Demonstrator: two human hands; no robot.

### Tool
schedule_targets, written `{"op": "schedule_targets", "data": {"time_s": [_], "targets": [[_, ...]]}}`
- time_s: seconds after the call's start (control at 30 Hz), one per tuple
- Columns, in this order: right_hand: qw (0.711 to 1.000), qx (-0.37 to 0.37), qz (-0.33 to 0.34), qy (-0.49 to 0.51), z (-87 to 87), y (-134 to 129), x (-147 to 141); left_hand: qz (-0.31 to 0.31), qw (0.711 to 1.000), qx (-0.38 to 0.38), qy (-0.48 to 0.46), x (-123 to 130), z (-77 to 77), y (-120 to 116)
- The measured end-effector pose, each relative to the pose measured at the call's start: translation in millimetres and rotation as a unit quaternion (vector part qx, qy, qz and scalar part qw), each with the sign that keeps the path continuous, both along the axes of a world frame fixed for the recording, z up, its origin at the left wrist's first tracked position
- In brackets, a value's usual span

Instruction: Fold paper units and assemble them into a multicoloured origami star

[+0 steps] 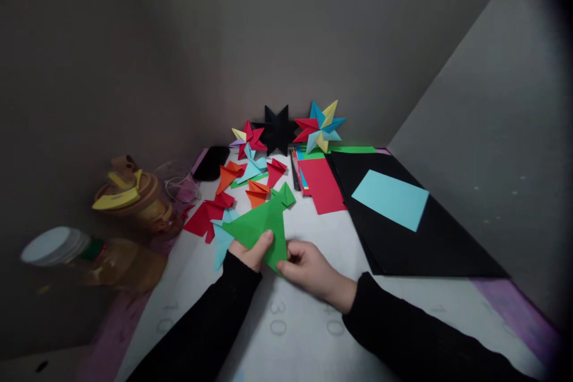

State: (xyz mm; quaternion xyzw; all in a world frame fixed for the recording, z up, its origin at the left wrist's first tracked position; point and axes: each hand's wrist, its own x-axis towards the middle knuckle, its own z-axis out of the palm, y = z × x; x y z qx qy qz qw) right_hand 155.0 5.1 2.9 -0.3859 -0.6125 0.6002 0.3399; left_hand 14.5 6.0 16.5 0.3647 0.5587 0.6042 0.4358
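Observation:
A green folded paper piece (259, 224) is held up over the white table, its wide part toward me and a small folded tip at the far right. My left hand (254, 250) grips it from below, thumb on top and the other fingers hidden beneath. At the lower right corner, my right hand (308, 265) pinches the paper edge between thumb and curled fingers. Beyond and left of the hands lie folded red pieces (208, 215), orange pieces (257, 193) and light blue pieces (224, 242), some partly covered by the green paper.
Finished paper stars, one black (277, 130) and one multicoloured (320, 126), lean on the back wall. Black sheets (398, 245) bear a light blue sheet (391, 198) at right, beside red paper (321, 185). A phone (212, 163), lidded cup (134, 200) and bottle (120, 262) are left.

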Motion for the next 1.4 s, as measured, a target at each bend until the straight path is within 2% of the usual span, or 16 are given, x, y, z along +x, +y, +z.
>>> {"op": "schedule_targets", "data": {"time_s": [0.07,0.17,0.3,0.37,0.43,0.5,0.53,0.57,0.63,0.7,0.77,0.93,1.07,1.2,1.3,1.4], "targets": [[1.0,0.014,0.005,-0.008,0.8,0,1,0.036,0.998,-0.005,-0.045,-6,-0.5,4],[0.999,0.017,0.013,-0.024,0.6,0,3,0.057,0.994,-0.024,-0.094,-18,-3.4,13],[0.999,0.018,0.01,-0.03,-0.9,2,7,0.108,0.985,-0.039,-0.131,-45,-2.6,30],[1.0,-0.013,0.001,-0.009,-1.8,3,8,0.134,0.98,-0.031,-0.147,-59,0.6,38],[0.998,-0.058,-0.028,0.017,-2.3,6,9,0.135,0.977,-0.015,-0.168,-64,2.5,42],[0.993,-0.083,-0.069,0.037,-2.5,9,9,0.095,0.981,-0.017,-0.171,-56,0.9,38],[0.992,-0.086,-0.08,0.043,-2.5,10,9,0.041,0.986,-0.027,-0.162,-47,-1.1,33],[0.992,-0.083,-0.081,0.046,-2.6,11,9,-0.014,0.989,-0.01,-0.146,-37,-3.2,26],[0.996,-0.061,-0.056,0.041,-3.5,11,9,-0.077,0.991,0.004,-0.11,-15,-6.1,11],[0.999,-0.024,-0.022,0.021,-5.3,10,9,-0.104,0.99,-0.045,-0.084,1,-5.2,-2],[1.0,-0.001,-0.012,0.005,-7.9,7,10,-0.105,0.991,-0.068,-0.054,6,-0.8,-8],[0.998,-0.012,-0.057,-0.002,-13.6,9,15,-0.07,0.996,-0.049,-0.01,-5,8.5,-3],[0.997,0.0,-0.073,-0.003,-13.6,12,18,0.02,0.999,-0.039,0.006,-26,5.8,10],[0.994,-0.045,-0.093,0.027,-11.2,11,17,0.094,0.995,0.013,0.013,-49,3.5,23],[0.987,-0.085,-0.12,0.068,-8.6,12,14,0.114,0.993,0.034,-0.005,-59,5.0,29],[0.974,-0.08,-0.175,0.118,-3.3,15,11,0.114,0.991,0.053,-0.041,-62,7.8,33]]}}
